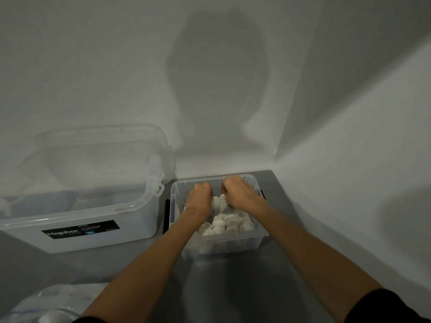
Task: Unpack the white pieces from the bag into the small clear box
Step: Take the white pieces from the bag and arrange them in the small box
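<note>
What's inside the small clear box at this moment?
A heap of white pieces lies in the small clear box. The left hand and right hand grip what looks like the bag over it, covering the far end; the floor is buried.
</note>
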A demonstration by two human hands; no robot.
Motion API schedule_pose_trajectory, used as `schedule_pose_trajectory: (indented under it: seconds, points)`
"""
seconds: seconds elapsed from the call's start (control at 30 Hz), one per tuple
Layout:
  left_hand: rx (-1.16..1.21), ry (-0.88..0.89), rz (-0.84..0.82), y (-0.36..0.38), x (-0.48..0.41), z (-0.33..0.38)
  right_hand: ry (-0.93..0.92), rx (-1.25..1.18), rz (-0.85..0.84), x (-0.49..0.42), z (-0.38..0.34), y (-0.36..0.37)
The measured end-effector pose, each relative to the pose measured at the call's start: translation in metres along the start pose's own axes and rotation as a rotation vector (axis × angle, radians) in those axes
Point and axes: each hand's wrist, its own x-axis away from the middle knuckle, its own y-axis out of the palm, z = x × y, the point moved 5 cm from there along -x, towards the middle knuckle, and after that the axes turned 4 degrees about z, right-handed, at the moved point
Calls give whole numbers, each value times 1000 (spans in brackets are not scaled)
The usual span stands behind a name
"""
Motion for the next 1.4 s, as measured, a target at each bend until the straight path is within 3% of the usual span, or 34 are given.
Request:
schedule_pose_trajectory:
  seconds: [0.5, 0.87, 1.23, 1.4]
  points:
    - [-106, 48, 65, -14, 13, 7, -17, 145, 20, 7, -10, -5]
    - [78, 211, 91, -142, 56, 14, -77, 93, 270, 47, -56, -105]
    - [315, 194, 9, -223, 181, -106, -287, -211, 202, 128, -215, -109]
    - [249, 125, -215, -209, 235, -178, -333, -347, 17, 155, -282, -55]
